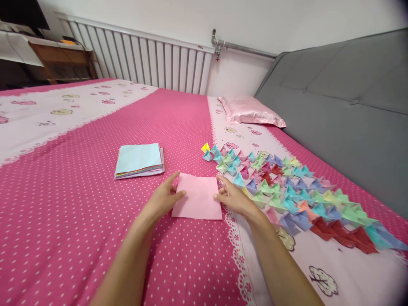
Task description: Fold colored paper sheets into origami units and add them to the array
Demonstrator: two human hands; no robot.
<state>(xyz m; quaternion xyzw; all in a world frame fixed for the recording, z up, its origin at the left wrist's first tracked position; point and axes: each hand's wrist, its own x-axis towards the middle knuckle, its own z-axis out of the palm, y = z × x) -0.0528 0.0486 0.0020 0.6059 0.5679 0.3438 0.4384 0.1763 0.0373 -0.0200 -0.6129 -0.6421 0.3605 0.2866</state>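
A flat, unfolded sheet of pink paper (196, 199) is held between my two hands just above the bed. My left hand (164, 197) pinches its left edge, thumb on top and fingers behind. On the opposite edge my right hand (234, 195) grips it the same way. Left of and beyond the sheet lies a stack of coloured paper (139, 158) with a light blue sheet on top. Rows of small folded paper boats (290, 191) in many colours spread out to the right, close by my right hand.
The bed cover (95, 204) is pink with white dots and pale printed bands. A pink satin pillow (251, 111) rests against the grey headboard (344, 102). Behind the bed stand a white radiator (143, 59) and, at the far left, a wooden desk (60, 55) with a monitor (24, 12).
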